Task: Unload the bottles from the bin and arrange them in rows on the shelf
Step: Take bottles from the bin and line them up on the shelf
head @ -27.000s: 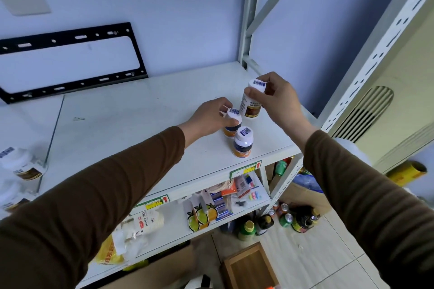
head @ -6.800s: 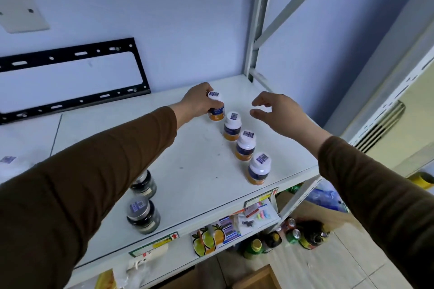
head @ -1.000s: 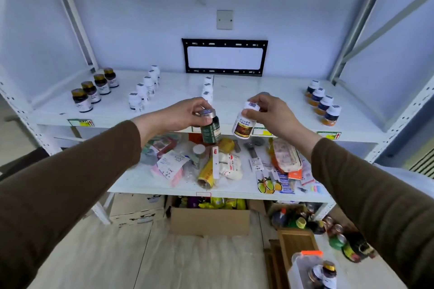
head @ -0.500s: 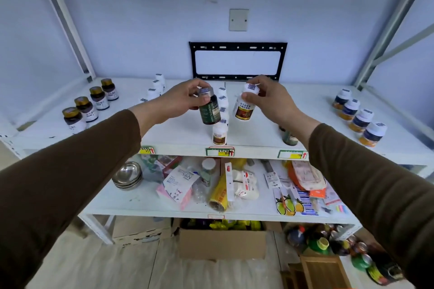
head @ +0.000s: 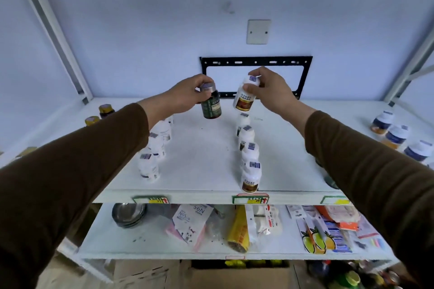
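My left hand (head: 185, 95) grips a dark green bottle (head: 211, 108) by its silver cap, held above the top shelf (head: 202, 159). My right hand (head: 272, 88) holds a white bottle with a brown label (head: 244, 98) by its cap, just above the far end of a row of matching white bottles (head: 250, 164). A second row of white bottles (head: 155, 148) stands to the left, partly behind my left arm. The bin is out of view.
Gold-capped dark bottles (head: 105, 110) stand far left; blue-and-orange labelled bottles (head: 397, 136) stand far right. A black wall bracket (head: 256, 62) hangs behind the shelf. The lower shelf (head: 150, 241) holds steel bowls, packets and a yellow roll.
Both hands have carried their bottles up and farther back over the top shelf, and my view has moved closer to the shelf.
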